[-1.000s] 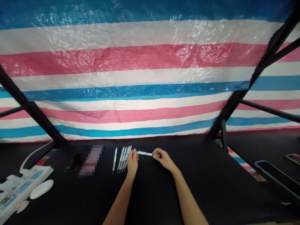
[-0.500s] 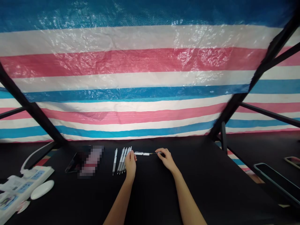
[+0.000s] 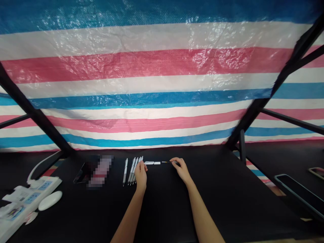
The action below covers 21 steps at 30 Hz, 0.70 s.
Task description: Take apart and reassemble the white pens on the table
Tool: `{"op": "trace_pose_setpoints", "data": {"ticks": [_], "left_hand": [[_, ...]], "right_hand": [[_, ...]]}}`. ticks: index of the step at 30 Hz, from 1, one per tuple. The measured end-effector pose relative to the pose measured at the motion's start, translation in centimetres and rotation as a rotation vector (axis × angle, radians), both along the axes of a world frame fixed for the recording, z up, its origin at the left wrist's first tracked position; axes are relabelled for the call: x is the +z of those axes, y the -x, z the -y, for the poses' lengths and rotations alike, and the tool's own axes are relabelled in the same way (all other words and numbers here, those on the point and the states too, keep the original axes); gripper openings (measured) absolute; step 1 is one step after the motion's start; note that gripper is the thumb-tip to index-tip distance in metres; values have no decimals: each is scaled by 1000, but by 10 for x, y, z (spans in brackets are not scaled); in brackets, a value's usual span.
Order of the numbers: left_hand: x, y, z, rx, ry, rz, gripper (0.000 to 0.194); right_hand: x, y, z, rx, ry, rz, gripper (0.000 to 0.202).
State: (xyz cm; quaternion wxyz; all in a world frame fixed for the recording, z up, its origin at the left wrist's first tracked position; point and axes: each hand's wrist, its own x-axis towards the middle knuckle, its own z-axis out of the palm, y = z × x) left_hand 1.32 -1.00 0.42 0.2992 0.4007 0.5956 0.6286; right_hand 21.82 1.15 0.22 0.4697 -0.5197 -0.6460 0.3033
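Note:
My left hand [image 3: 141, 173] is closed around one end of a white pen barrel [image 3: 153, 163], which points to the right. In line with it, my right hand [image 3: 181, 168] pinches a thin pen refill [image 3: 165, 162] between thumb and fingertips. A small gap separates the barrel's end from the refill's tip. Just left of my left hand lie several white pens with grey grips [image 3: 131, 171], side by side; my hand hides part of the nearest ones. One pen [image 3: 125, 172] lies slightly apart on their left.
On the black table [image 3: 162, 209], a dark phone [image 3: 84, 168] and a blurred-out item lie at left. A white power strip [image 3: 32, 199] and a white oval object [image 3: 50, 200] are nearer me. Another phone [image 3: 301, 192] is at far right. Black frame bars flank a striped sheet [image 3: 162, 125].
The refill has come out of the barrel, and a gap now shows between them. The whole view has shifted slightly.

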Motion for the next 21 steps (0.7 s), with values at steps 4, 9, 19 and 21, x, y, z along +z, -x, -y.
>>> {"op": "trace_pose_setpoints", "data": {"ticks": [4,9,19,21], "left_hand": [[2,0,1,-9,-2,-14,48],[0,1,1,-17,-5,-2,49],[-1,1,0,-45,15,-32,49],[0,1,1,-41,12,-24,49]], "right_hand": [[0,3,2,2,13,-37,20],[1,4,3,-3,24,-56,18],[1,6,4,25,7,-45,18],[2,7,4,32,6,-45,18]]}}
